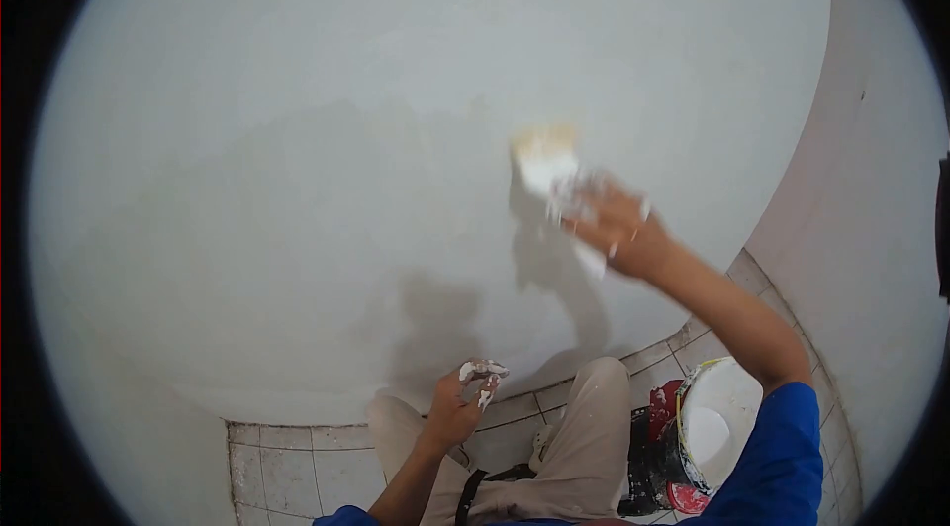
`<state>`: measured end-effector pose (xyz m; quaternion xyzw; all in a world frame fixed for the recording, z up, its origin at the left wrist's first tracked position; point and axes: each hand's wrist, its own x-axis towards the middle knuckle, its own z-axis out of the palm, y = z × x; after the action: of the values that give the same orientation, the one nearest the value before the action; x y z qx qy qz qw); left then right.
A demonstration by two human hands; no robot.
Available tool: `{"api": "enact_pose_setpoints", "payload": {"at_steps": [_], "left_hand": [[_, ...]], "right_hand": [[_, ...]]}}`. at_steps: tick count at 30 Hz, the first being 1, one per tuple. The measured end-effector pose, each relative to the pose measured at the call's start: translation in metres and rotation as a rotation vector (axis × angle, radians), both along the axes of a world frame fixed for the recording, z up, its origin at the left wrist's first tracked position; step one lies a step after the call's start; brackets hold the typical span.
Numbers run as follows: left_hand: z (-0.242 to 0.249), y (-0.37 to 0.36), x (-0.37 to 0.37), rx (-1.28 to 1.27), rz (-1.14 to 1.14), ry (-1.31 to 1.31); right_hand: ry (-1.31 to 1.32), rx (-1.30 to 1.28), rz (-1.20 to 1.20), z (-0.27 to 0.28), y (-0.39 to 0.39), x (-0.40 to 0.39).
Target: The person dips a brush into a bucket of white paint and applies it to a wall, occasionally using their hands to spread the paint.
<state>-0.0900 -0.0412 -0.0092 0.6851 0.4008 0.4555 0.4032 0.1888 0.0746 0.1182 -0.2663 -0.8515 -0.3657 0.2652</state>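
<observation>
My right hand (616, 221), spattered with white paint, is closed round the handle of a wide paintbrush (547, 158). The brush has pale yellowish bristles and a white-coated body, slightly smeared by motion. Its bristles are at the wall (297, 61); contact cannot be made out exactly. Down near my left knee, my left hand (465, 399) is held in the air with nothing in it. Its thumb and curled fingers are apart, with white paint on the tips. The wall looks greyer below an uneven edge and lighter above it.
A paint-stained bucket (714, 427) with white contents stands on the floor to the right of my legs. Tiled floor (287, 472) runs along the wall's base. Another wall (881, 130) rises at the right. My bent knees (599, 407) are close to the wall.
</observation>
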Motion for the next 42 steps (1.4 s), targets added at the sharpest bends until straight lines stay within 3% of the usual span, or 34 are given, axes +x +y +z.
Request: {"api": "enact_pose_setpoints", "payload": {"at_steps": [1, 3, 6, 9, 10, 12, 14, 16, 18, 20, 23, 25, 26, 28, 29, 32, 34, 36, 37, 40, 41, 42], "left_hand": [[-0.003, -0.002, -0.003, 0.002, -0.004, -0.016], [0.01, 0.001, -0.02, 0.009, 0.005, -0.004], [0.007, -0.004, -0.026, 0.035, 0.01, 0.021], [-0.004, -0.001, -0.036, 0.025, 0.012, 0.02], [-0.006, -0.002, -0.036, 0.005, 0.006, 0.022], [-0.021, 0.001, -0.034, -0.006, 0.027, -0.025], [-0.025, 0.005, -0.029, 0.007, 0.044, -0.041], [-0.022, 0.002, -0.025, 0.043, 0.066, -0.036], [-0.02, -0.001, -0.025, 0.04, 0.064, -0.038], [-0.02, -0.002, -0.026, 0.068, 0.068, -0.028], [-0.026, -0.004, -0.035, 0.083, 0.085, -0.015], [-0.039, -0.005, -0.033, 0.054, 0.111, -0.07], [-0.039, -0.007, -0.035, 0.041, 0.119, -0.058], [-0.041, -0.005, -0.03, 0.019, 0.13, -0.015], [-0.043, -0.004, -0.025, 0.009, 0.134, -0.027], [-0.042, -0.002, -0.023, -0.005, 0.14, -0.04], [-0.036, -0.002, -0.028, 0.019, 0.139, 0.004], [-0.033, -0.004, -0.033, 0.008, 0.141, -0.01], [-0.032, -0.007, -0.04, 0.005, 0.145, -0.023], [-0.042, -0.006, -0.042, 0.007, 0.151, -0.074], [-0.044, -0.002, -0.044, 0.014, 0.146, -0.058], [-0.047, -0.001, -0.045, 0.018, 0.141, -0.042]], "right_hand": [[0.012, -0.129, 0.057, -0.029, -0.01, -0.004], [-0.076, -0.619, -0.101, -0.028, -0.041, -0.038], [-0.103, -0.838, -0.082, -0.026, -0.029, -0.031], [0.196, -0.292, 0.001, 0.047, -0.008, -0.026], [0.184, 0.021, 0.188, 0.089, -0.014, -0.031], [0.435, 0.152, 0.257, 0.136, -0.028, -0.045], [0.372, 0.202, 0.239, 0.139, -0.029, -0.041], [0.142, 0.082, 0.151, 0.087, -0.01, -0.04], [-0.076, 0.06, 0.027, -0.002, 0.0, -0.052], [-0.11, -0.404, -0.047, -0.032, -0.035, -0.071], [-0.108, -0.975, -0.009, -0.044, -0.026, -0.064], [-0.049, -0.521, -0.018, -0.027, -0.01, -0.052], [0.158, -0.393, 0.125, 0.003, -0.007, -0.047], [0.249, -0.168, 0.173, 0.059, -0.02, -0.038], [0.319, 0.091, 0.293, 0.07, -0.02, -0.036], [0.277, 0.116, 0.261, 0.074, -0.016, -0.045], [0.012, 0.083, 0.1, 0.011, 0.007, -0.059], [-0.024, -0.128, 0.17, -0.06, 0.003, -0.07], [-0.155, -0.436, 0.037, -0.055, -0.019, -0.086], [-0.103, -1.064, 0.05, -0.053, -0.02, -0.084], [0.023, -0.7, 0.172, -0.067, -0.01, -0.074], [0.086, -0.591, 0.144, -0.051, -0.004, -0.069]]}}
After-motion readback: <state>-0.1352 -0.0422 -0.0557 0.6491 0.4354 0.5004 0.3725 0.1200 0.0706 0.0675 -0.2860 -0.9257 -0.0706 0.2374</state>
